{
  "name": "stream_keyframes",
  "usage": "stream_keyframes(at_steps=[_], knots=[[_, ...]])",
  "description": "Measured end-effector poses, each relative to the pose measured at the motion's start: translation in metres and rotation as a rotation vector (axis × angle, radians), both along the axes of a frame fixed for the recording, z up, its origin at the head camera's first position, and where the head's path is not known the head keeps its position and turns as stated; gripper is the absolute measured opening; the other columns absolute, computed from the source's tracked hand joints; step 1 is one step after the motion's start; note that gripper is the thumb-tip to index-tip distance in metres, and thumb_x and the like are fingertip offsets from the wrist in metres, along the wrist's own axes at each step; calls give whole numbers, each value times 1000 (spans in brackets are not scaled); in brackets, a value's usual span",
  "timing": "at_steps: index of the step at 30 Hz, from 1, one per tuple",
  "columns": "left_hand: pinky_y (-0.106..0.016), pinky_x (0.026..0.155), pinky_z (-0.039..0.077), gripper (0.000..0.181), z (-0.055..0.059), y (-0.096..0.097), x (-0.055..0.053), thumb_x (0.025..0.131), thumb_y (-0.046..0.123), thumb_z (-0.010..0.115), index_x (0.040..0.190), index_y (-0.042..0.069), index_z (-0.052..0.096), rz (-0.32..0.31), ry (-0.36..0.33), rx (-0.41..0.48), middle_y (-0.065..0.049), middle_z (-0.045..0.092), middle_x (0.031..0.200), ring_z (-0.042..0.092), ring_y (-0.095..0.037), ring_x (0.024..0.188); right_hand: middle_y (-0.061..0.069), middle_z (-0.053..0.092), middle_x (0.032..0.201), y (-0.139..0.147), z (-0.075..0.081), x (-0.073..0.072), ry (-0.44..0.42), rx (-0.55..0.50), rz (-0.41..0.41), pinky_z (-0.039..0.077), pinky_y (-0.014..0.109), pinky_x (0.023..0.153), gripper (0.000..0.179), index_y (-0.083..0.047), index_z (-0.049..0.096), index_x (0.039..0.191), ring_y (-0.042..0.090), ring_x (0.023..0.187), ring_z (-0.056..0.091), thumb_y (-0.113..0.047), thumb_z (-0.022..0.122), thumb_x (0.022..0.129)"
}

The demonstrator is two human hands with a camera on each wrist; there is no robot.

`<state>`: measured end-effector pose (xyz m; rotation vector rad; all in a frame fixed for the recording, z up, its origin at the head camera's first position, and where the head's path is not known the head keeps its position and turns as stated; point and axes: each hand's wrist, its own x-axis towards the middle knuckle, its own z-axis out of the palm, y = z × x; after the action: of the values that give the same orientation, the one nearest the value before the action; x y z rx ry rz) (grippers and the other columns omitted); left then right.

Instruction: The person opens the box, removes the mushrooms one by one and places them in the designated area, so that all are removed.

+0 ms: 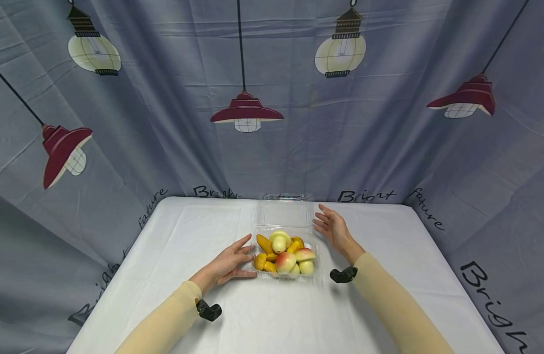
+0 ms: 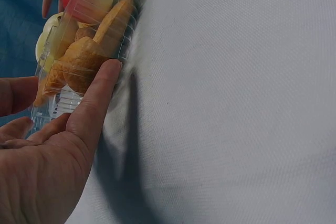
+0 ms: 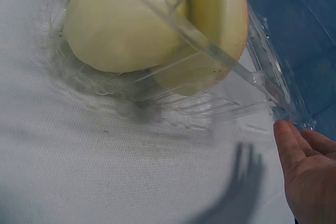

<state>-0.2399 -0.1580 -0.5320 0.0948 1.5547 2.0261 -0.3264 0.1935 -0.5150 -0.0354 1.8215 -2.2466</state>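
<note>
A clear plastic clamshell box [image 1: 317, 246] stands on the table with its lid [image 1: 285, 214] tilted back. It is filled with fruit-like pieces: a red-and-yellow round one [image 1: 286, 262], pale yellow ones [image 1: 306, 267] and orange-yellow ones [image 1: 260, 261]. My left hand [image 1: 229, 261] is at the box's left side, fingers spread. In the left wrist view, its thumb [image 2: 100, 93] touches the box wall. At the right, my right hand [image 1: 336, 230] is beside the lid, fingers extended; in the right wrist view, its fingertips [image 3: 282, 128] are at the box's hinge-side corner, contact unclear.
A white cloth [image 1: 272, 314] covers the table. Behind it hangs a grey-blue curtain [image 1: 272, 162] printed with lamps and words. Black wrist cameras [image 1: 208, 310] sit on both sleeves.
</note>
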Motion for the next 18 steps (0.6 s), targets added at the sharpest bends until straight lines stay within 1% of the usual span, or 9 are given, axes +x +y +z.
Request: stream_keyframes(at_steps=[8,18], knots=[[-58,96,54,75,-1,0,-1,106,-2,46,167,23,10,6,-4,2,-25,5,168,12,-50,151,26,12,167,1,-1,1,-2,10,12,21,54,124,62,-12,14,166,43,151,22,-29,28,108],[-59,97,53,75,-2,0,0,105,-3,46,167,23,12,13,-2,2,-24,7,168,13,-49,151,25,13,167,2,-3,1,-10,32,11,22,56,123,62,-13,14,166,42,151,24,-33,28,108]])
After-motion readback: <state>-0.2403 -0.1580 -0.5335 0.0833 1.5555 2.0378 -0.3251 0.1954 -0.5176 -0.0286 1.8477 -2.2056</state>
